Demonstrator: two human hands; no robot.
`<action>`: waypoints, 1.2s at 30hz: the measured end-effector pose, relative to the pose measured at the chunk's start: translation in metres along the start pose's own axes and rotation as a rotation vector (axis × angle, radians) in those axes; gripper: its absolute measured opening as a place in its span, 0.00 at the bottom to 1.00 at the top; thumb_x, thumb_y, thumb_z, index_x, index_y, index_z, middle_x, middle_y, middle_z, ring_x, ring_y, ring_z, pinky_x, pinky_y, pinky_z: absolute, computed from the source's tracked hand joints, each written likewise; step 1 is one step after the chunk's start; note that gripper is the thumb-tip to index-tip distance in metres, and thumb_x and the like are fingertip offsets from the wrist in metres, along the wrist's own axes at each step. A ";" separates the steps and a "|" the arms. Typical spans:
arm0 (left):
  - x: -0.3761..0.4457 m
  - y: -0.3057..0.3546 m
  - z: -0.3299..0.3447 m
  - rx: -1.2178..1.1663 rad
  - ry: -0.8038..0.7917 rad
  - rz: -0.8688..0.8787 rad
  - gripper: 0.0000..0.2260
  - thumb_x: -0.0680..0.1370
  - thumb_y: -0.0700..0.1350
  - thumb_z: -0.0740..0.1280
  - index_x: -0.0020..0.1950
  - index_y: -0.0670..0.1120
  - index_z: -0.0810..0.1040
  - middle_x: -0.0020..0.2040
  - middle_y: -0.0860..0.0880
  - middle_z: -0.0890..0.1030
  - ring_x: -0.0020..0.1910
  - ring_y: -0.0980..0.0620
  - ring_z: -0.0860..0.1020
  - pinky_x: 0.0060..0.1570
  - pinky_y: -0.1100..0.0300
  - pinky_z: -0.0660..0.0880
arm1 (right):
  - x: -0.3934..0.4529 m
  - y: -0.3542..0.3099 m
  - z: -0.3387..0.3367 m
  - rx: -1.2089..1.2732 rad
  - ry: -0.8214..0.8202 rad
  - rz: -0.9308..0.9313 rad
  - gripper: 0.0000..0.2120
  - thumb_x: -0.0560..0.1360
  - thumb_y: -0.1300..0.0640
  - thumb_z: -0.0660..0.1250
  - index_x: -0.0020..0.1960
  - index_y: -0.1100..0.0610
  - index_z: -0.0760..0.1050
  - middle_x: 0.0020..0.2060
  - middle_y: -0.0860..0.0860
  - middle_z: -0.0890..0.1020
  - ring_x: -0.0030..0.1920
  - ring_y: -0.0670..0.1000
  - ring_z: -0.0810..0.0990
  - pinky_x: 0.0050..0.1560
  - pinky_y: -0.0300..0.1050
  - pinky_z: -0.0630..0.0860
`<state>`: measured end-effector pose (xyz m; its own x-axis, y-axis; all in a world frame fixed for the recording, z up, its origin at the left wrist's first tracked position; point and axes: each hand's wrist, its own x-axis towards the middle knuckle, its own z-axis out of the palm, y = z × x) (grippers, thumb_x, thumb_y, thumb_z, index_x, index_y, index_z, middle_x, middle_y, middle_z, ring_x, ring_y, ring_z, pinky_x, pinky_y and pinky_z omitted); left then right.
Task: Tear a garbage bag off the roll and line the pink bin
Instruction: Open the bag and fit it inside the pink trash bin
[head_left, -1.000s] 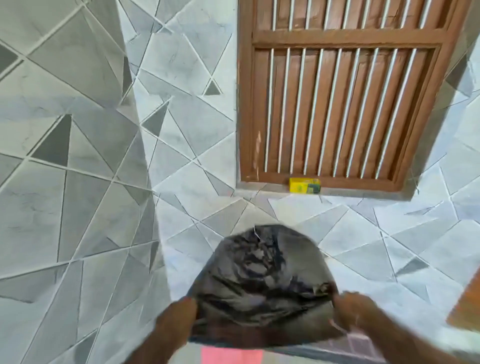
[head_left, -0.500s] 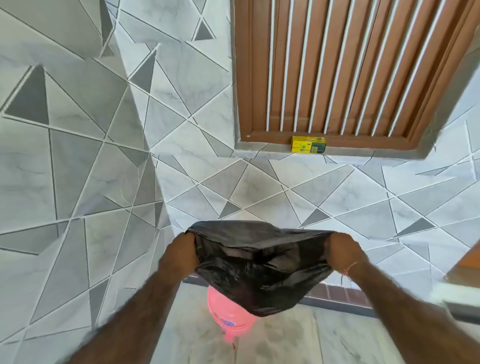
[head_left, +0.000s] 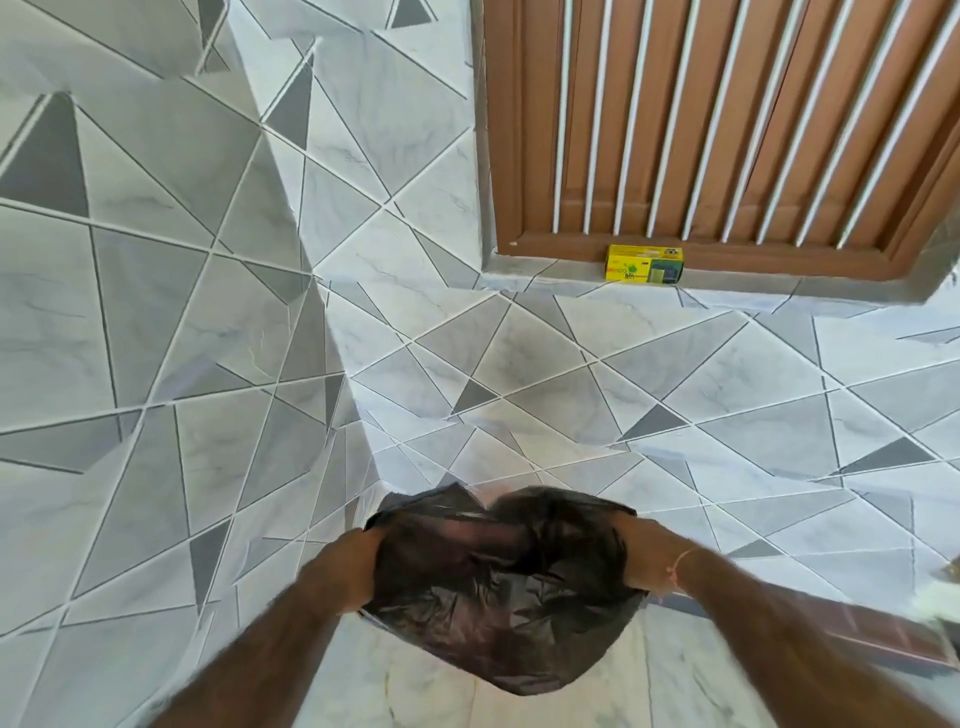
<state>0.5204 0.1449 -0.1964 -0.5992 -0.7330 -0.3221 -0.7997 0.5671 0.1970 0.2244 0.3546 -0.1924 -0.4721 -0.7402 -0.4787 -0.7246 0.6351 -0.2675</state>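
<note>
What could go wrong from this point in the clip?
1. The bag hides the bin completely, so lowering it is blind and the mouth could miss the rim.
2. The left hand and right hand stretch thin, crumpled film between them; a harder pull might tear it.
3. The mouth looks only partly open, with folds bunched in the middle, so it may need spreading before it fits.

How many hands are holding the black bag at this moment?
2. The left hand holds the left edge of the black bag; the right hand holds its right edge. No others are visible.
</note>
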 end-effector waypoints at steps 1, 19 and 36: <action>0.002 -0.003 -0.002 -0.002 -0.011 -0.013 0.22 0.79 0.45 0.64 0.73 0.46 0.66 0.68 0.43 0.75 0.66 0.44 0.75 0.65 0.56 0.70 | 0.006 -0.006 -0.003 0.013 -0.006 -0.010 0.31 0.69 0.59 0.65 0.72 0.53 0.65 0.62 0.56 0.80 0.61 0.58 0.80 0.55 0.44 0.77; 0.153 -0.132 -0.073 -0.190 0.341 -0.069 0.12 0.70 0.36 0.66 0.53 0.35 0.80 0.52 0.34 0.81 0.53 0.32 0.79 0.53 0.47 0.76 | 0.137 -0.130 -0.026 0.228 0.312 0.146 0.34 0.70 0.65 0.65 0.74 0.59 0.57 0.55 0.69 0.79 0.56 0.68 0.79 0.52 0.53 0.76; 0.215 -0.170 -0.066 -0.617 0.364 -0.238 0.20 0.66 0.36 0.67 0.58 0.41 0.77 0.57 0.39 0.78 0.50 0.38 0.81 0.57 0.46 0.80 | 0.184 -0.190 -0.008 0.400 0.196 0.061 0.39 0.67 0.57 0.70 0.74 0.49 0.55 0.57 0.58 0.81 0.55 0.61 0.80 0.54 0.47 0.75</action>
<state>0.5249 -0.1333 -0.2382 -0.2966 -0.9480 -0.1153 -0.7210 0.1431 0.6780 0.2708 0.0960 -0.2235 -0.6217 -0.7024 -0.3466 -0.4597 0.6855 -0.5646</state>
